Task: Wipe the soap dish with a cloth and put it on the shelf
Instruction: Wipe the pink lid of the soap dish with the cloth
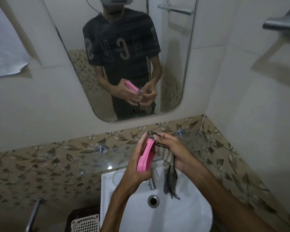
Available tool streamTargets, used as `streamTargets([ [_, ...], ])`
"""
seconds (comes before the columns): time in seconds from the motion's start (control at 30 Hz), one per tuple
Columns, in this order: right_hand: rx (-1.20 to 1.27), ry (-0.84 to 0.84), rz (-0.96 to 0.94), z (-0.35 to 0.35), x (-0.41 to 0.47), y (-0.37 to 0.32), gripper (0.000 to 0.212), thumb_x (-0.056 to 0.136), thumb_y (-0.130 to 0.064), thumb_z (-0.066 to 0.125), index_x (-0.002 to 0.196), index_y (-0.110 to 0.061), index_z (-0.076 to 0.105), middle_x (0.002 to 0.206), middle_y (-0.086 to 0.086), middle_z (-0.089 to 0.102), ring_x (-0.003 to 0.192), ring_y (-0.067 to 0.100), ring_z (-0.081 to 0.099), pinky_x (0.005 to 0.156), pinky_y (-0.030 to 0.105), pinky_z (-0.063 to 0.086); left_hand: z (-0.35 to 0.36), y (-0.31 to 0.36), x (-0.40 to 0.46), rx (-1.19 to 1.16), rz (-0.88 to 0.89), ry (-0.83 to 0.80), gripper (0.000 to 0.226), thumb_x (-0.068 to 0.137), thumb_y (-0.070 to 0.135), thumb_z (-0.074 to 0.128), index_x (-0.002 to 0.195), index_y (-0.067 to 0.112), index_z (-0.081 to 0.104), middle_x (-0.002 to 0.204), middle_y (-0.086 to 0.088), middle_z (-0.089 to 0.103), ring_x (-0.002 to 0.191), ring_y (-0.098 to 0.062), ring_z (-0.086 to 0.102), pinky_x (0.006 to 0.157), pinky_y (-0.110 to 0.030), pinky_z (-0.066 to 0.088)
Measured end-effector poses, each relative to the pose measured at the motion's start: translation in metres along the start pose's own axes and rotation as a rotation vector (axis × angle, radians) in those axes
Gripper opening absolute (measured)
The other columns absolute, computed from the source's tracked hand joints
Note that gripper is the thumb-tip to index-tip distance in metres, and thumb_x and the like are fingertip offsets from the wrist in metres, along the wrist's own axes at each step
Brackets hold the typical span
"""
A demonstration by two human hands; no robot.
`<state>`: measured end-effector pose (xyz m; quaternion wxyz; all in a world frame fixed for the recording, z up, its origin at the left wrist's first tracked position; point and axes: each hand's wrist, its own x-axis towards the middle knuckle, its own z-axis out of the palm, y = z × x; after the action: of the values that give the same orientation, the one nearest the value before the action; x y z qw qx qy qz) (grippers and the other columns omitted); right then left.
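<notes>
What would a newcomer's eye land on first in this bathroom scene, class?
The bright pink soap dish, held on edge in the left hand above the white sink. Beside it, the right hand presses a striped cloth against the dish. The mirror above repeats both hands.

— Colours at the basin?
— Soap dish (146, 156): plain pink, no pattern. Cloth (170, 174): grey-brown with pale stripes. Washbasin (182, 213): white, glossy.
— Walls?
— Upper wall tiles (60, 104): plain off-white. Lower tile band (40, 166): beige with a dark olive leaf-and-vine pattern.
— Remaining items?
— Glass shelf (94, 159): clear, the leaf pattern showing through it. T-shirt (122, 46) seen in the mirror: black with grey lettering. Basket (85, 223) low left: cream, lattice grid.
</notes>
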<state>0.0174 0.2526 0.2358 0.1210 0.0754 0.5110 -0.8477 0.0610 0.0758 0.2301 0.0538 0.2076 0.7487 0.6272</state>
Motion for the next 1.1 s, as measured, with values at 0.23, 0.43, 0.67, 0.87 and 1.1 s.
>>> streamTargets([
  [0.23,0.042,-0.129,0.075,-0.003,0.001,-0.011,0.008,0.094,-0.009,0.068,0.098,-0.009,0.075,0.089,0.013,0.074,0.074,0.020,0.072,0.070,0.029,0.063,0.008,0.001,-0.004,0.144,0.006,0.007,0.117,0.065,0.024,0.067,0.164,0.043,0.007,0.168,0.017,0.022,0.146,-0.012,0.041,0.110,-0.039,0.049],
  [0.43,-0.197,-0.214,-0.213,-0.009,-0.004,-0.024,0.008,0.086,-0.013,0.077,0.091,-0.019,0.077,0.088,0.003,0.075,0.077,0.015,0.071,0.073,0.025,0.060,-0.014,-0.008,-0.007,-0.064,-0.216,-0.207,0.099,0.073,0.026,0.077,0.150,0.064,0.028,0.148,0.007,0.054,0.121,-0.019,0.066,0.089,-0.033,0.060],
  [0.67,-0.766,-0.314,-0.706,0.020,-0.037,-0.009,0.015,0.086,-0.012,0.079,0.100,-0.016,0.075,0.104,-0.002,0.072,0.101,0.022,0.071,0.089,0.037,0.060,-0.007,-0.002,0.008,0.014,-0.177,-0.034,0.032,0.068,0.035,0.072,0.093,0.054,0.072,0.088,0.019,0.075,0.077,0.004,0.068,0.068,-0.014,0.055],
  [0.87,-0.732,-0.086,-0.681,0.020,-0.035,0.001,0.013,0.082,-0.016,0.085,0.094,-0.011,0.079,0.107,0.001,0.065,0.104,0.018,0.067,0.089,0.031,0.058,0.013,-0.007,0.004,0.010,-0.022,0.177,0.029,0.076,0.014,0.066,0.092,0.037,0.071,0.078,0.001,0.072,0.062,-0.014,0.064,0.056,-0.023,0.052],
  [1.1,-0.764,-0.057,-0.634,0.019,-0.053,0.017,0.009,0.082,-0.026,0.082,0.089,-0.021,0.079,0.091,-0.010,0.068,0.083,0.010,0.068,0.073,0.026,0.060,0.012,-0.020,-0.007,0.088,0.033,0.174,0.032,0.076,0.006,0.061,0.096,0.031,0.067,0.073,0.010,0.069,0.058,-0.004,0.062,0.054,-0.017,0.049],
])
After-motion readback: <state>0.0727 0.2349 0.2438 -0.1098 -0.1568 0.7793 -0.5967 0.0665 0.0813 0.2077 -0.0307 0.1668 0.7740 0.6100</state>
